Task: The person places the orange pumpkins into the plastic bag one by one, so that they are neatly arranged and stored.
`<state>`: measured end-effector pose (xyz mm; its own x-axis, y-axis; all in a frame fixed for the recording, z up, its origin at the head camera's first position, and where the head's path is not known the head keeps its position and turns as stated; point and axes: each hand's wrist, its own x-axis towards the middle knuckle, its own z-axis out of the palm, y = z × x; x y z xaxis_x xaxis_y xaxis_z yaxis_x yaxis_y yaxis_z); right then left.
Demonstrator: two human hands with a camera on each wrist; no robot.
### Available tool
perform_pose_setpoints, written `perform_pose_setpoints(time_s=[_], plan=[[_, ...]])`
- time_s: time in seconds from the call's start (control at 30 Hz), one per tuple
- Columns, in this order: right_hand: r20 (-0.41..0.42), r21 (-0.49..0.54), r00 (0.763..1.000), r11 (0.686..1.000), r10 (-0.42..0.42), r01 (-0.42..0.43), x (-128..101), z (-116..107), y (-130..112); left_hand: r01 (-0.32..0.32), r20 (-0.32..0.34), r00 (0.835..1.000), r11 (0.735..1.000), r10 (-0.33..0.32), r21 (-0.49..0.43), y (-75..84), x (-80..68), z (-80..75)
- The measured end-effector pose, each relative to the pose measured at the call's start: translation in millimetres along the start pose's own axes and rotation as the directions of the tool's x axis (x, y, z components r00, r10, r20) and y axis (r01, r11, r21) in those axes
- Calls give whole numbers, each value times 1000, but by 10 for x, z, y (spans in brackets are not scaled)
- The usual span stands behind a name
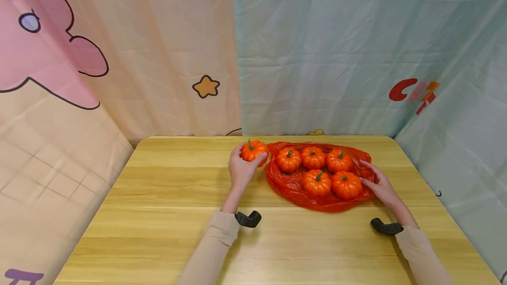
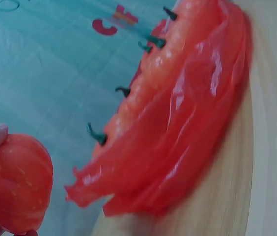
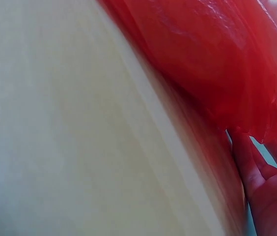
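Observation:
In the head view, my left hand holds a small orange pumpkin with a green stem, fingers and thumb round its sides. The same pumpkin shows at the lower left of the left wrist view. Just right of it, a red plastic bag lies spread on the table, with several similar pumpkins sitting in two rows on it. At the bag's right edge, my right hand holds the film between thumb and fingers. The right wrist view shows the fingers partly hidden by the bag.
A light wooden table carries everything. Printed curtains hang behind it and at both sides. Each wrist wears a black device over a beige sleeve.

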<state>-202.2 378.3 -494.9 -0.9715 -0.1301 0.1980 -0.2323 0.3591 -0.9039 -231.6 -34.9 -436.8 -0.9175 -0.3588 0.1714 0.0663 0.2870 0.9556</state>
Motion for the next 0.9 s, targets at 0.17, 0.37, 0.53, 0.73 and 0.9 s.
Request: perform_pose_setpoints(time_s=[0.17,0.37,0.53,0.73,0.9], plan=[[0,8,1000,1000,13,-13,-9,-8,-11,-87,133,986,993,97,-81,219,-162,109],[4,6,1000,1000,11,-12,-7,-5,-19,-174,266,948,984,177,-35,297,-350,285],[8,14,1000,1000,3,-3,-6,0,-19,-265,359,906,962,224,68,250,-478,408],[4,5,1000,1000,23,-23,-12,1,-36,-378,404,870,908,282,179,157,-536,483],[4,12,1000,1000,20,-20,-12,-7,-30,-409,426,857,884,289,225,108,-557,484]])
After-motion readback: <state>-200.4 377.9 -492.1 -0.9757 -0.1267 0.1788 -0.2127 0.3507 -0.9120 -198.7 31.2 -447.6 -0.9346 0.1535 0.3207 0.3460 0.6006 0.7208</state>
